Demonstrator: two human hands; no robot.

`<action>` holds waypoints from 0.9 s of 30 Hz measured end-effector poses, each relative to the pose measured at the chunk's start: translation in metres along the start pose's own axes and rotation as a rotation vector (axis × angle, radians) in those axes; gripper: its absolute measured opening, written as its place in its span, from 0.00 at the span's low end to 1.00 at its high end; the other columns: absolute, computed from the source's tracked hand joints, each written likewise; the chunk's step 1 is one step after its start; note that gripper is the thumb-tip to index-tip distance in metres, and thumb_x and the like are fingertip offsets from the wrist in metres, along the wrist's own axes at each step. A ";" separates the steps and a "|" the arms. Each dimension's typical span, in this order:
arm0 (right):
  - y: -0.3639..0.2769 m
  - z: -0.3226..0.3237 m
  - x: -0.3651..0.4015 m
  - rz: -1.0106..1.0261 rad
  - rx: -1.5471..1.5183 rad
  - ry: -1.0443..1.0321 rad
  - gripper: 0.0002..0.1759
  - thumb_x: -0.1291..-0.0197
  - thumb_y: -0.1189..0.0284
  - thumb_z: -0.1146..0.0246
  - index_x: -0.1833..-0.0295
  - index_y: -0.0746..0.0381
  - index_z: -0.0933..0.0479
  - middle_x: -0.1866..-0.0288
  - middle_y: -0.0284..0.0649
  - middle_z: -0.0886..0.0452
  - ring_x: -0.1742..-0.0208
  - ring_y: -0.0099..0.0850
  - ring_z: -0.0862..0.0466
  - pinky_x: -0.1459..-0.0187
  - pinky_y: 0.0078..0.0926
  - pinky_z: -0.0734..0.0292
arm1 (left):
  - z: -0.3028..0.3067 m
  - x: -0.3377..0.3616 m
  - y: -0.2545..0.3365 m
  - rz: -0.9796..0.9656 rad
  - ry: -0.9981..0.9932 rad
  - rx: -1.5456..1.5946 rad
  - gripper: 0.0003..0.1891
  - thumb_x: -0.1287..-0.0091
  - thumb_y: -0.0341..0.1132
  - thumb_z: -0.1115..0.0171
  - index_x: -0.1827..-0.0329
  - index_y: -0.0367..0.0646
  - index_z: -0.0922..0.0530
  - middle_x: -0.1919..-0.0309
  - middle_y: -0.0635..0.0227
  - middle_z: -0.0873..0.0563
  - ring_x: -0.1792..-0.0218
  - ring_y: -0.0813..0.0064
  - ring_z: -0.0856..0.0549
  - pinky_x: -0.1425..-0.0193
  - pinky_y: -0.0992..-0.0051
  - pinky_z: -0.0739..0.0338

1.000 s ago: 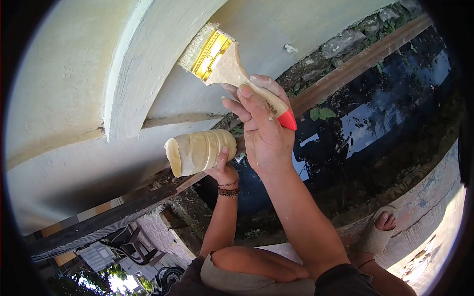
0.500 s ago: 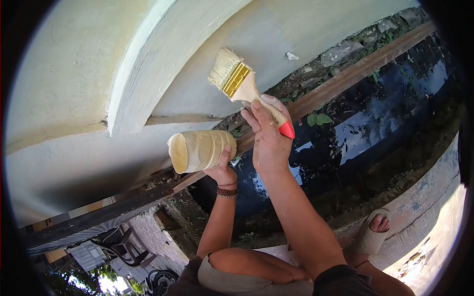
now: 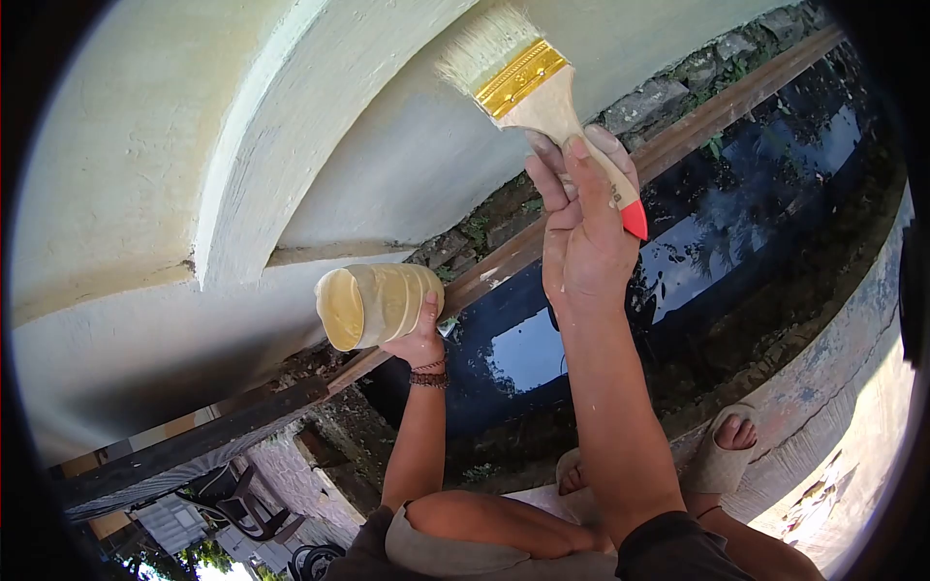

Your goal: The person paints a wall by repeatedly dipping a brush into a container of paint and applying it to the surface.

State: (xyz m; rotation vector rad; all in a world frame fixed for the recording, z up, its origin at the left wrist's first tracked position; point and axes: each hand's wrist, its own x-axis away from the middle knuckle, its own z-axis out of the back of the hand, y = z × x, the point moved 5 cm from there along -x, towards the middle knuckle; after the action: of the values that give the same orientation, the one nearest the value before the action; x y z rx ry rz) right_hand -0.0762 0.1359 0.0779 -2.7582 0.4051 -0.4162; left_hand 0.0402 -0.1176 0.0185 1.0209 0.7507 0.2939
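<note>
Head view: right hand (image 3: pixel 596 259) had fingers clamped on the paintbrush (image 3: pixel 547 105) near the wall (image 3: pixel 363 198), left hand (image 3: pixel 418 341) fingers wrapped round cut plastic bottle (image 3: pixel 386 302); apparently between strokes, next move called for controlled bristle contact.

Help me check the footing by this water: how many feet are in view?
2. One foot is at lower right, on the concrete ledge. The second foot shows just left of the right forearm, partly hidden.
</note>
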 end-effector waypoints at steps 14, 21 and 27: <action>0.024 -0.005 -0.018 0.114 0.575 0.170 0.15 0.37 0.77 0.36 0.47 0.67 0.30 0.51 0.47 0.22 0.54 0.32 0.16 0.49 0.30 0.15 | -0.004 -0.014 -0.023 0.057 0.142 0.069 0.39 0.53 0.32 0.19 0.39 0.30 0.31 0.45 0.54 0.20 0.48 0.63 0.18 0.39 0.64 0.25; 0.013 -0.016 -0.004 0.135 0.146 -0.030 0.18 0.34 0.75 0.38 0.43 0.67 0.35 0.51 0.47 0.23 0.53 0.35 0.16 0.46 0.34 0.16 | -0.005 -0.014 -0.024 0.020 0.171 -0.061 0.41 0.53 0.33 0.19 0.37 0.31 0.32 0.45 0.53 0.20 0.47 0.62 0.18 0.39 0.63 0.24; 0.025 0.061 -0.033 0.157 0.378 0.292 0.12 0.37 0.77 0.37 0.50 0.67 0.28 0.54 0.43 0.21 0.54 0.31 0.17 0.50 0.31 0.15 | -0.012 -0.014 -0.013 0.004 0.197 -0.028 0.41 0.54 0.32 0.18 0.38 0.31 0.32 0.44 0.53 0.20 0.46 0.63 0.18 0.39 0.64 0.24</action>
State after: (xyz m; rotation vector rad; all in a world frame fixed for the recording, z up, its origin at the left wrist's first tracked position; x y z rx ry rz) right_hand -0.0921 0.1401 0.0058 -2.2872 0.5455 -0.7724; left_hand 0.0202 -0.1242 0.0093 0.9757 0.9198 0.4111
